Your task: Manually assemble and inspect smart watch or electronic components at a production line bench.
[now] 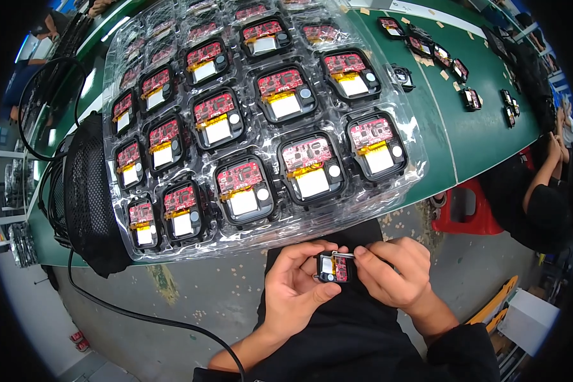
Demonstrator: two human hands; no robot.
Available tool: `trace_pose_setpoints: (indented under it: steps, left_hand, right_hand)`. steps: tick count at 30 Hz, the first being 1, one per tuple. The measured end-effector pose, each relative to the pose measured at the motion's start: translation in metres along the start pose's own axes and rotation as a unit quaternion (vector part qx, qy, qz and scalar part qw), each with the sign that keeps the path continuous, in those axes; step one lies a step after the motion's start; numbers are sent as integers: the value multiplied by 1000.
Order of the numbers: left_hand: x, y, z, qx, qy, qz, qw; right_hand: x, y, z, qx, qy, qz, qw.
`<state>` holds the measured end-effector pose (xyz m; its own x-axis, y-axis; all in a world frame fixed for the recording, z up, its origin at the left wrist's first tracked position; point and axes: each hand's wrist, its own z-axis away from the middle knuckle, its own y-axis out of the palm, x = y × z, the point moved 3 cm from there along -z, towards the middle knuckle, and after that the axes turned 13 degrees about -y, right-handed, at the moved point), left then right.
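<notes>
Over my lap, my left hand grips a small black device housing by its edges between thumb and fingers. Inside the housing sit a red circuit board, a white battery and a strip of yellow tape. My right hand is closed in a pinch on slim silver tweezers. Their tip lies at the housing's upper edge, near the left fingertips; whether it touches a part inside is too small to tell. Beyond my hands, a clear plastic tray bears rows of similar open housings with red boards and white batteries.
The tray lies on a green table, close to its front edge. More devices and small tan pieces are scattered at the right. A black mesh bag and a black cable are at left. A red stool stands right, near another person.
</notes>
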<state>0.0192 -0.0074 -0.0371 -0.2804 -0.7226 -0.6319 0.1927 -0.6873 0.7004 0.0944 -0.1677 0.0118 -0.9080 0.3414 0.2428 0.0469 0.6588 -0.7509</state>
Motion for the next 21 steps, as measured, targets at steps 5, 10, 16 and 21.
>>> trace_pose_setpoints:
  steps: [5, 10, 16, 21]
  left_hand:
    - [1, -1, 0, -2, -3, 3, 1000]
    - [0, 0, -1, -3, -7, 3, 1000]
    - [0, -1, -1, -5, -11, 3, 1000]
    - [0, 0, -2, 0, -6, 6, 1000]
  right_hand:
    - [0, 0, -1, 1, 0, 1, 1000]
    - [0, 2, 0, 1, 1, 3, 1000]
    - [0, 2, 0, -1, 3, 4, 1000]
    - [-1, 3, 1, -5, 3, 5, 1000]
